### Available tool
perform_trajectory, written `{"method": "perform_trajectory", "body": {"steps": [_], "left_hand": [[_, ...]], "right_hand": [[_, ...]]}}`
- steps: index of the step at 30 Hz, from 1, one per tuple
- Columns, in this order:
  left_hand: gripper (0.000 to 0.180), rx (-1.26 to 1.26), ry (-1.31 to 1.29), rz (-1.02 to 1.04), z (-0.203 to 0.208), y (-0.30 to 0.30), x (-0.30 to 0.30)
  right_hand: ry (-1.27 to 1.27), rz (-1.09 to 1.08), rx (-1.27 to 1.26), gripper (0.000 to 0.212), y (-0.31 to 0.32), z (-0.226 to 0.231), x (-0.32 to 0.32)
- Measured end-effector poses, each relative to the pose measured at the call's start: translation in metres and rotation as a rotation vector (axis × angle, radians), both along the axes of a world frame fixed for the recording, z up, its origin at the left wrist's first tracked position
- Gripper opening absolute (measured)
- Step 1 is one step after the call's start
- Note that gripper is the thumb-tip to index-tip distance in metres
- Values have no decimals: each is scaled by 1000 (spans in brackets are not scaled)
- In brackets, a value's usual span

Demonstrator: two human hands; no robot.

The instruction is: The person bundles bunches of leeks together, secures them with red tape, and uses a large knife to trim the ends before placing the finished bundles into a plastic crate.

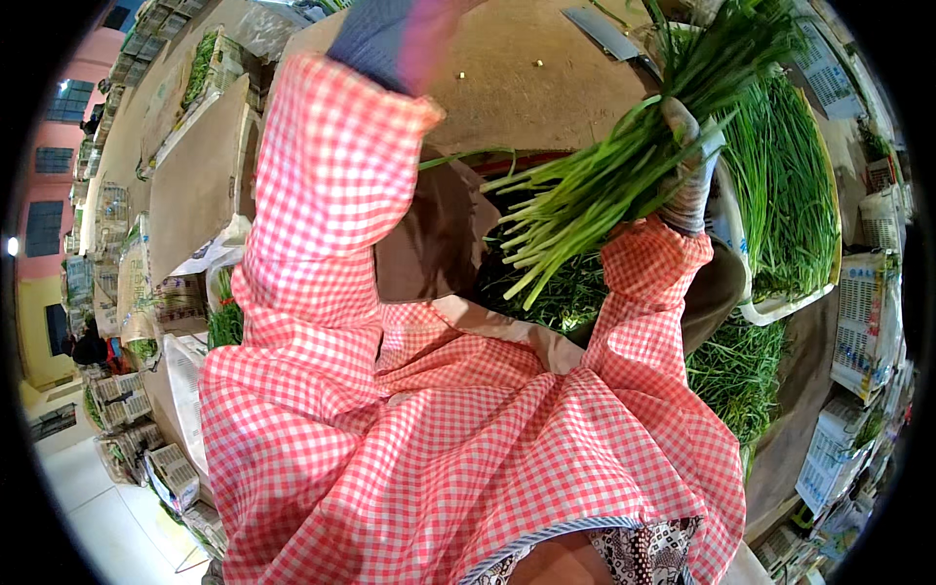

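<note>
My right hand [688, 161], in a grey glove, is closed around a thick bunch of garlic chives [595, 190]. Their pale cut ends point to the lower left, and the dark leafy tops fan out at the upper right. My left hand [426, 39] is stretched out over the brown board [497, 88], smeared by motion, so its fingers do not show clearly. A loose chive stalk [468, 156] lies by the board's near edge. A cleaver-like knife [602, 34] rests at the far right of the board.
Beside my right arm stands a white crate [770, 310] full of long chives. Loose green trimmings [746, 375] are heaped below it and between my knees. At left, a brown panel [200, 185] leans near a tray of greens [201, 68]. Stacked crates [868, 322] line the right.
</note>
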State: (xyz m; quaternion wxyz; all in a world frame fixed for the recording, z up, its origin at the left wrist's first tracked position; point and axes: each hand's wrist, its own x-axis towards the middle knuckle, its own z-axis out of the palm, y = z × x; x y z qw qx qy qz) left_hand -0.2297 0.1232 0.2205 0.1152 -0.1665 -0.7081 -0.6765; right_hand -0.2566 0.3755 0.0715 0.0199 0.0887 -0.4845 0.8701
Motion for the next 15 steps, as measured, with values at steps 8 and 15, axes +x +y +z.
{"method": "perform_trajectory", "body": {"steps": [8, 15], "left_hand": [[40, 103, -493, 378, -135, -68, 29], [35, 303, -71, 229, -37, -88, 54]], "right_hand": [[13, -60, -9, 24, -27, 23, -14], [-101, -24, -131, 25, -3, -12, -35]]}}
